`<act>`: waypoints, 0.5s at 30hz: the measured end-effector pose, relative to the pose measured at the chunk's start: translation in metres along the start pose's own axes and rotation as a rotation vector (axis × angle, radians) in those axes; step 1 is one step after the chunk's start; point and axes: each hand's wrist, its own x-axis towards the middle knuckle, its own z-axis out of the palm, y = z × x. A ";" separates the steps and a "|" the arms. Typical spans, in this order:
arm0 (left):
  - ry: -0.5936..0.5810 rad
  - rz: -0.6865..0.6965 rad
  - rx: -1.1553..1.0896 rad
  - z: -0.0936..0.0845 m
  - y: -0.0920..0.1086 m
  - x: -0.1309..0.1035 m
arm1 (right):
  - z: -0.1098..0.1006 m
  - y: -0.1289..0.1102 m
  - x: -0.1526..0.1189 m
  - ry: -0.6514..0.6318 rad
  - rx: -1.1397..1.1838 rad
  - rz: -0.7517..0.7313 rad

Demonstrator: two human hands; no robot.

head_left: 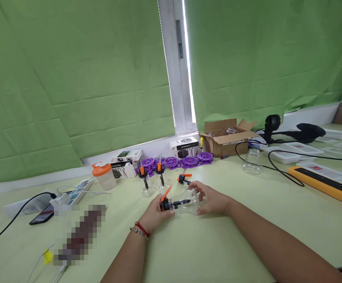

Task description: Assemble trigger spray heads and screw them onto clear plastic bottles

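Observation:
A clear spray bottle [185,201] lies on its side between my two hands, a little above the table. My left hand [153,216] is closed around its neck end, at the black sprayer head [165,204] with an orange lever. A black tube runs from the head into the bottle. My right hand [213,199] grips the wide base, thumb below and fingers above. Just beyond my hands lies a loose sprayer head [183,179], also black with an orange lever. Two similar bottles, a nearer one [147,191] and one behind it [165,181], stand upright with heads fitted.
Behind are purple plastic wheel-like parts [171,162], small printed boxes [185,147] and an open carton [225,147]. An orange-lidded shaker [104,177], power strip [81,190] and phone [42,215] lie left. Rightward are a clear container [251,162], black cable [285,177] and orange-black bar [324,186].

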 end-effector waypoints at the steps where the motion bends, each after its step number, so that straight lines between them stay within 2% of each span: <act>1: -0.001 -0.001 -0.003 0.000 0.000 0.000 | 0.000 -0.002 -0.001 0.003 -0.009 0.018; 6: 0.000 -0.009 -0.030 0.002 0.002 0.000 | 0.001 -0.007 0.000 0.030 -0.024 0.010; 15: -0.017 -0.009 -0.066 0.002 0.005 -0.002 | 0.000 -0.003 0.003 0.041 -0.017 -0.011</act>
